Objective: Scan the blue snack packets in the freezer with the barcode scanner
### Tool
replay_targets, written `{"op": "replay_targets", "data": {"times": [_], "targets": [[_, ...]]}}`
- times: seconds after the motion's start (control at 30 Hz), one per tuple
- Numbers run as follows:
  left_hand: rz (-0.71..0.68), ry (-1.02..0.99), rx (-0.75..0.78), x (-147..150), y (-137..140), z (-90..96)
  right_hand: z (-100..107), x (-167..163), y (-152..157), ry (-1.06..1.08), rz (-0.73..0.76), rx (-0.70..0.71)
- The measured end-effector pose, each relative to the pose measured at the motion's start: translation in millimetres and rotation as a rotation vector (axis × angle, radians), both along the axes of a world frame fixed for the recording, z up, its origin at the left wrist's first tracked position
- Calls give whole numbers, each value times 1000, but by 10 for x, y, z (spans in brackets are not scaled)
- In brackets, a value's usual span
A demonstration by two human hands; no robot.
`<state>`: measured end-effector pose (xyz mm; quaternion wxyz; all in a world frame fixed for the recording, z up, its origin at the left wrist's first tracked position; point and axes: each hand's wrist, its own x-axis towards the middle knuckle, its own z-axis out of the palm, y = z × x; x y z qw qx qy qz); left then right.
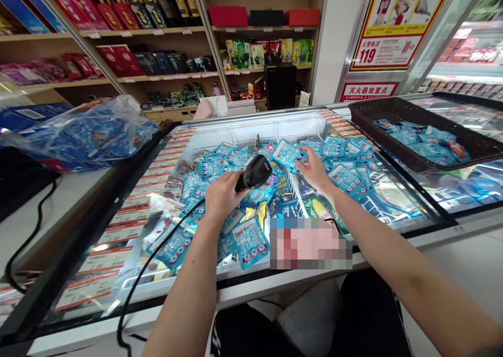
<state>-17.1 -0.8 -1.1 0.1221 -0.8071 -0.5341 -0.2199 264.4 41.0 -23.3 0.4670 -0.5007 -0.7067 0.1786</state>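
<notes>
Our left hand (pixel 223 197) gripped a scanner (pixel 257 172); our right hand (pixel 314 171) pinched a packet (pixel 286 152) over the glass-topped freezer (pixel 243 292). The cord (pixel 165 239), crossing loose packets (pixel 251 241), could have snagged and dragged some. Packets littered the glass, a basket (pixel 393 108) sat rightward, and shelves (pixel 251 28) stood behind.

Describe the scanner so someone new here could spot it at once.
In front of the shelves stands a glass-topped case strewn with blue packets. Over its middle, the person's left hand holds the scanner. Unlike the flat, printed packets around it, it is black, with a rounded head and trailing cord.
</notes>
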Motion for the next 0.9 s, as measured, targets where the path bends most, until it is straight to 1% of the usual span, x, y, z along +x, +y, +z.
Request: {"op": "replay_targets", "data": {"times": [0.07,0.17,0.3,0.37,0.47,0.57,0.67,0.8,0.9], "targets": [[31,-10,6,-7,0,2,84,22,-56,-66,-60,70],[50,-23,26,-19,6,0,159,87,-86,-171,-171,116],[80,-30,65,-34,16,-7,96,200,-4,-270,-345,73],[95,-27,81,-38,17,-6,46,242,37,-327,-407,58],[97,-31,105,-40,18,-5,20,268,40,-427,-483,82],[98,-37,125,-47,24,-9,42,252,-14,-518,-556,97],[106,-35,137,-58,36,-21,60,199,-75,-585,-552,122],[125,-29,136,-69,46,-35,29,107,-115,-692,-391,145],[151,-26,125,-64,42,-35,-4,66,-118,-714,-340,146]]}}
